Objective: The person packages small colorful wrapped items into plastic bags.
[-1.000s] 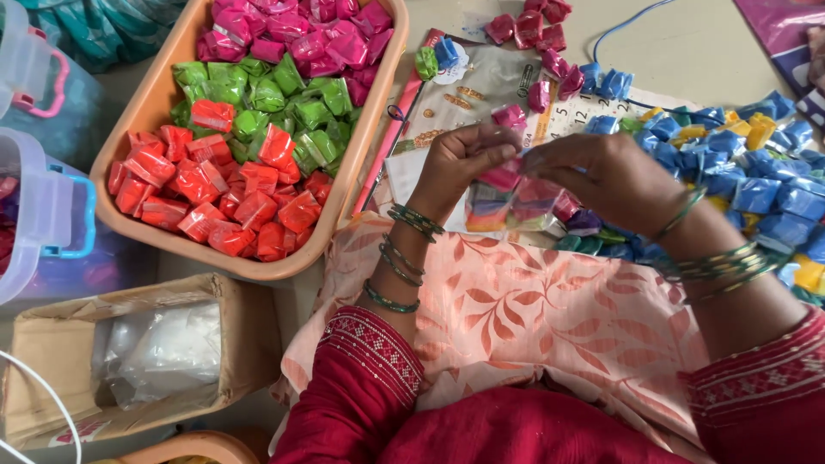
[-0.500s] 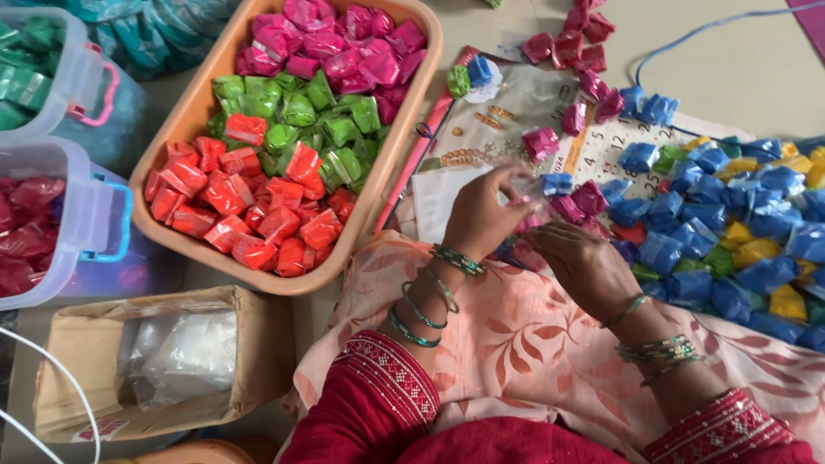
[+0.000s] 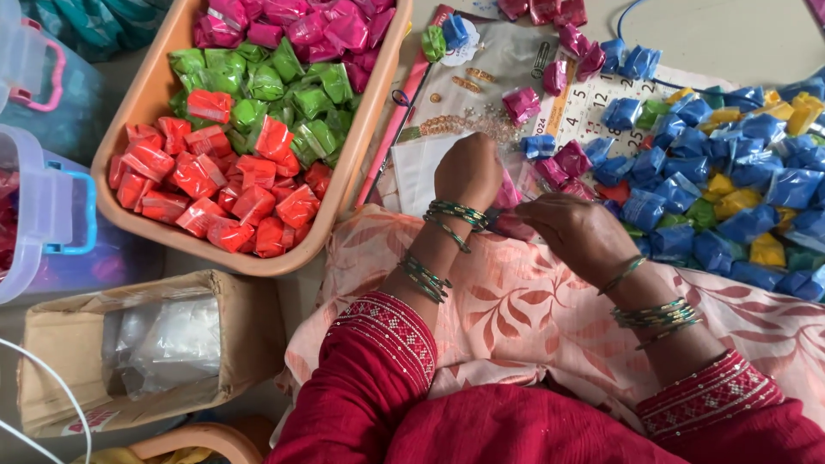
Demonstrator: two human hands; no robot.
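A peach tub point(image 3: 129, 112) of red, green and pink packets sits far left. Beside it the left hand point(image 3: 467, 172) curls shut above white sheets point(image 3: 417, 167) — what it grips is hidden. The right hand point(image 3: 584, 232) pinches a pink packet point(image 3: 513, 225) over the lap, near the blue packets point(image 3: 730, 180).

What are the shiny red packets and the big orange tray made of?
The red packets look like thin glossy plastic or foil wrap: they crinkle and catch bright glints. The orange tray looks like moulded plastic, smooth and slightly matte, with a rounded rim. The right hand pinches a pink packet with the same shine.
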